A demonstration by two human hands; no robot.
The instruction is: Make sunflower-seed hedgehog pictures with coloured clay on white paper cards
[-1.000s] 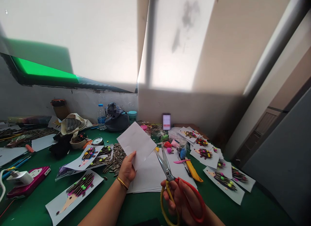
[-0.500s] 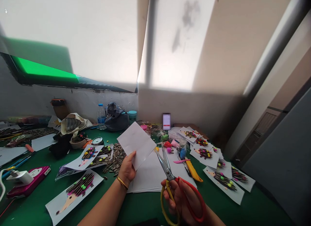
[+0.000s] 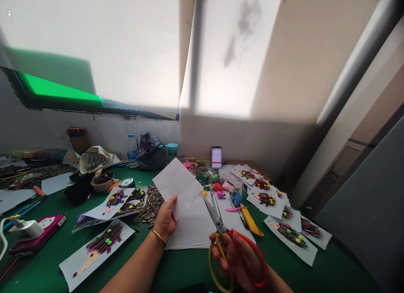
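My left hand (image 3: 166,218) pinches a blank white sheet of paper (image 3: 178,186) by its lower corner, thumb in front, and holds it up at a tilt. In my right hand (image 3: 232,251) is a pair of scissors (image 3: 218,221) with one yellow and one red handle. Their blades are slightly apart and point up, a little right of the raised sheet and not touching it. Below both lies a stack of white paper (image 3: 202,232) on the green table. Sunflower seeds (image 3: 151,207) are heaped left of the stack, partly behind my left hand.
Hedgehog pictures made with seeds stand around: one card (image 3: 97,253) at front left, several cards (image 3: 292,234) at right. A yellow utility knife (image 3: 251,222) and colored clay (image 3: 219,187) lie right of the stack. A power strip (image 3: 38,236) sits far left; a phone (image 3: 216,157) leans at the back.
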